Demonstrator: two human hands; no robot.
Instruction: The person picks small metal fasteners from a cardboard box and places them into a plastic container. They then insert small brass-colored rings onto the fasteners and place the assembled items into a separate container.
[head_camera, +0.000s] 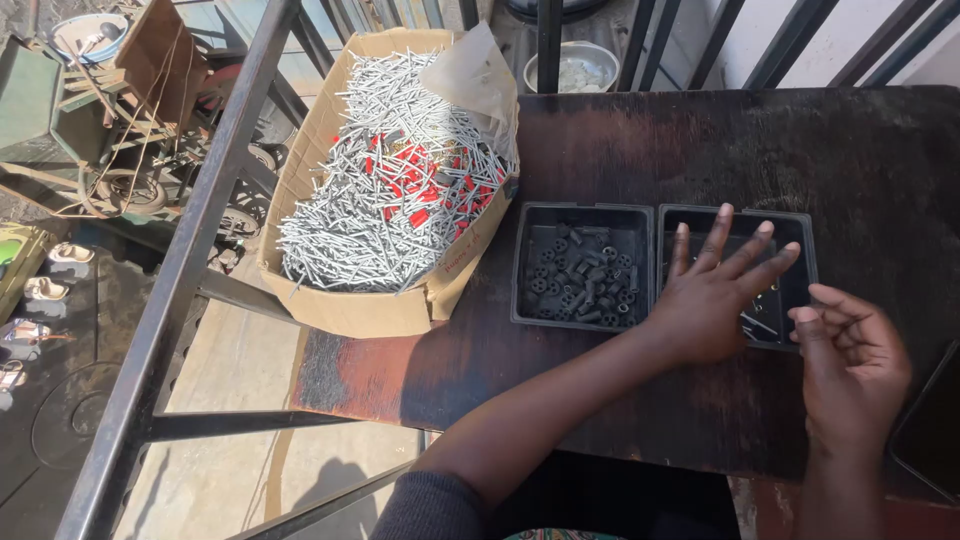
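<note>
Nearby — nail box (385, 190), washer tray (583, 265)

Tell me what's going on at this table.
A person sits at a dark table with two black trays side by side. The left hand lies spread over the right tray, which holds a few nails. The right hand hovers at that tray's right edge, fingers curled; whether it holds anything is unclear. The left tray holds small black spacers. A cardboard box of nails sits at the table's left edge.
</note>
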